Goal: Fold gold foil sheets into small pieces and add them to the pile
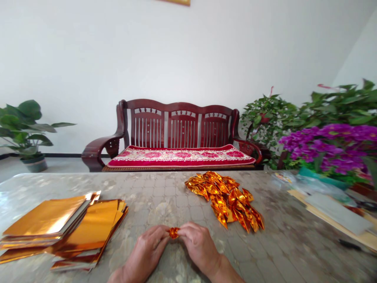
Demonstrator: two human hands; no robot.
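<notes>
Between my two hands is a small folded piece of shiny gold foil paper (174, 232), just above the table's near part. My left hand (149, 248) pinches its left end, and my right hand (198, 244) pinches its right end. Most of the piece is hidden by my fingers. Beyond my right hand lies a heap of folded gold foil pieces (228, 196) with pointed ends. To the left of my hands are two overlapping stacks of flat gold foil sheets (92, 225).
The table (159, 196) has a patterned grey cover. At its right are papers (338, 212), a black pen-like object (350, 244) and purple flowers (332, 147). Behind it stands a wooden bench (179, 122) with a red cushion (182, 156). A potted plant (32, 129) stands at left.
</notes>
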